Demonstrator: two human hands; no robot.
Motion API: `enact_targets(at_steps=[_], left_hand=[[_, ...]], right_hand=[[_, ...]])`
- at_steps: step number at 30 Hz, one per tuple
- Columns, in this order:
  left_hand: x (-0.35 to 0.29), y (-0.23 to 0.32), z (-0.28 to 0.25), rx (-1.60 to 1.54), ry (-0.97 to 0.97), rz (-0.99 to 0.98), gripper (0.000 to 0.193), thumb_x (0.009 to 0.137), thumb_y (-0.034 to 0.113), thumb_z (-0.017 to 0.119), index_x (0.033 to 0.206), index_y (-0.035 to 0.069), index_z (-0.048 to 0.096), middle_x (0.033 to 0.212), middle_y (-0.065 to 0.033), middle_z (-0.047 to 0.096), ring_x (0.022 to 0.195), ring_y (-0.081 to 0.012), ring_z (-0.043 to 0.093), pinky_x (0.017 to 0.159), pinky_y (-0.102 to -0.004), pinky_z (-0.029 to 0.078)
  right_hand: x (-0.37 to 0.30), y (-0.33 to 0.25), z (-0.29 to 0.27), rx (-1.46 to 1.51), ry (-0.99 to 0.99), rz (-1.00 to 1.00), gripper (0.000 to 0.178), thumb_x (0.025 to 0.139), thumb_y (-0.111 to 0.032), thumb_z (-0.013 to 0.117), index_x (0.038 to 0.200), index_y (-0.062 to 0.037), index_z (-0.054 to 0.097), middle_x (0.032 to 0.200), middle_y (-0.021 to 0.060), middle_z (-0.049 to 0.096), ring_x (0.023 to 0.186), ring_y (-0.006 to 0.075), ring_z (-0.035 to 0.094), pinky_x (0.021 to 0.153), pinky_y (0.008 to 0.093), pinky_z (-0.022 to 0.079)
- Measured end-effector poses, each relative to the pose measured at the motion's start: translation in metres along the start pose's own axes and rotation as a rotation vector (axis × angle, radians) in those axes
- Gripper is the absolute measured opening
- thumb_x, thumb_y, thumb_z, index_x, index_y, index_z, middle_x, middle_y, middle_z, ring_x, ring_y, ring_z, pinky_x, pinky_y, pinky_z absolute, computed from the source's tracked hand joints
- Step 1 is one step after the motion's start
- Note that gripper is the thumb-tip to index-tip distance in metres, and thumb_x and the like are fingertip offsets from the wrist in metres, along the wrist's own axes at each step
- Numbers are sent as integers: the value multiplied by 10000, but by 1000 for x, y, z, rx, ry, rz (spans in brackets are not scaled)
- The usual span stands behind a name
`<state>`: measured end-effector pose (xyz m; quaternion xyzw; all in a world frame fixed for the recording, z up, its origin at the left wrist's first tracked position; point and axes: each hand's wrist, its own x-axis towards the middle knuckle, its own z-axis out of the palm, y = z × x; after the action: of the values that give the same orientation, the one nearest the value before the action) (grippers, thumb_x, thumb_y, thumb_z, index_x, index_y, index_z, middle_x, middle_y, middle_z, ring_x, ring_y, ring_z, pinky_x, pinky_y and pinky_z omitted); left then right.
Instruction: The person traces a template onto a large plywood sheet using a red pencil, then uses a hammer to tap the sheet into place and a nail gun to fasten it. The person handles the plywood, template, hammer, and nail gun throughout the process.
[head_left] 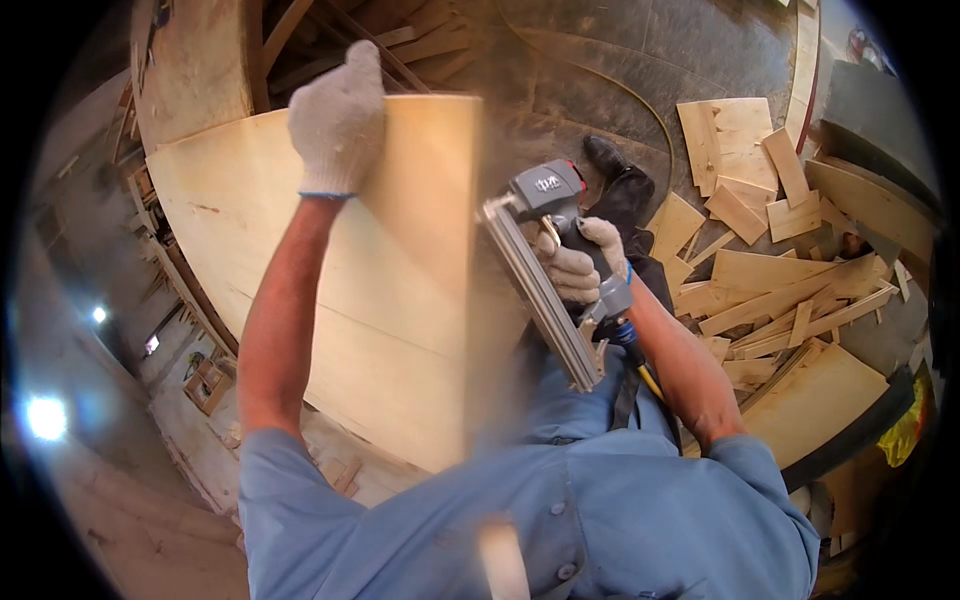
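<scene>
My right hand (577,263), in a pale knit glove, is wrapped round the grip of a grey nail gun (545,290). The gun's long magazine slants down toward my body, and an air hose (648,381) joins its handle. To the left lies a large pale plywood panel (390,270). My left hand (338,130), gloved the same way, grips the panel's far edge with one digit sticking out beyond it. The other fingers of that hand are mostly hidden by its back. The nail gun is apart from the panel, to its right.
Cut boards and offcuts (780,300) lie heaped on the floor at right. Behind the panel stands a wooden piece (195,70), with scrap strips (420,45) beside it. A yellow hose (655,115) curves over the dark floor near my shoe (604,155).
</scene>
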<state>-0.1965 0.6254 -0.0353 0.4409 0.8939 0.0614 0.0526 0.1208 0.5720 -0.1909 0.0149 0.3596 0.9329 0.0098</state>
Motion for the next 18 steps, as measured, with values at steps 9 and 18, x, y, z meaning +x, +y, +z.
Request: enact_targets(at_steps=[9, 18], left_hand=[[-64, -23, -3, -113, 339, 423, 353, 1082, 273, 479, 1259, 58, 696, 1271, -164, 710, 1221, -372, 622, 1027, -487, 458], [-502, -32, -6, 84, 39, 126, 844, 979, 194, 640, 1670, 3, 194, 1696, -302, 240, 1580, -490, 223, 1289, -614, 167]], right_hand=[[-51, 19, -20, -208, 0, -39, 526, 998, -412, 612, 1295, 21, 571, 718, -37, 470, 540, 97, 458, 475, 281, 410], [-146, 82, -78, -172, 75, -68, 557, 1030, -368, 625, 1347, 69, 488, 746, 13, 504, 564, 87, 428, 469, 251, 394]])
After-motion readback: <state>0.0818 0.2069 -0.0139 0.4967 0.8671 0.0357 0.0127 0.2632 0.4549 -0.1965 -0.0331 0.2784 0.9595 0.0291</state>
